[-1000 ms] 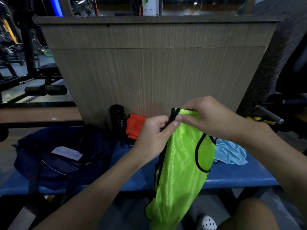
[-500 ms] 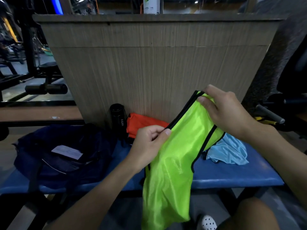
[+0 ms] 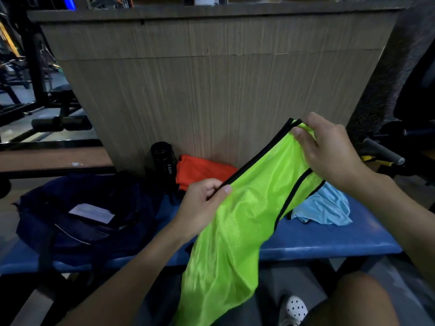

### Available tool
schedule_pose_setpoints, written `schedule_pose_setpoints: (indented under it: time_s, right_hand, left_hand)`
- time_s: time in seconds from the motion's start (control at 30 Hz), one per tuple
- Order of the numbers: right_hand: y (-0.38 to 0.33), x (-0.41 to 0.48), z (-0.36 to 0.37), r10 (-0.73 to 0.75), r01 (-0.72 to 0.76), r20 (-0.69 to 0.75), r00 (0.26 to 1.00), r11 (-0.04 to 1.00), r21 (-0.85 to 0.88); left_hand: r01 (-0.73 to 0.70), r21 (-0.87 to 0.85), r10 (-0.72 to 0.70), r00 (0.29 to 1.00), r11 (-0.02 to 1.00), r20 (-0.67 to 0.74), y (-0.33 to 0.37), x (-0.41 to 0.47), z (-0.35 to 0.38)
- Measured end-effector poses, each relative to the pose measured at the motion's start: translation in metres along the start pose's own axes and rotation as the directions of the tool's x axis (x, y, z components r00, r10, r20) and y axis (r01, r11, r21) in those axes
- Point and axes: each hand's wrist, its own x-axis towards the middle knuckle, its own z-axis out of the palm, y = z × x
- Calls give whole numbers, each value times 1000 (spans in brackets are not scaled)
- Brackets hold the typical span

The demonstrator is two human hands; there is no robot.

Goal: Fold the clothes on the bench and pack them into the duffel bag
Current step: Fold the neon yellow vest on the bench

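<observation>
blue bench [image 3: 329,241] spans the view; navy duffel bag [image 3: 47,208] lies on it at 9 o'clock. green bib [image 3: 235,231] hangs centre toward 6 o'clock. left hand [image 3: 200,208] and right hand [image 3: 329,151] each pinch its black-trimmed edge; best to pull it taut and level before folding.

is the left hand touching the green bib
Touching. The head view shows the left hand pinching the black edge of the green bib between thumb and fingers.
</observation>
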Motion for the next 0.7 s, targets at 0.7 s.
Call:
schedule_pose_setpoints:
  time_s: [0.7]
  right_hand:
    - [261,-20,-5,482,-492,-131,866,869,-56]
  left_hand:
    - [-408,584,77,858,702,508,-39,238,182]
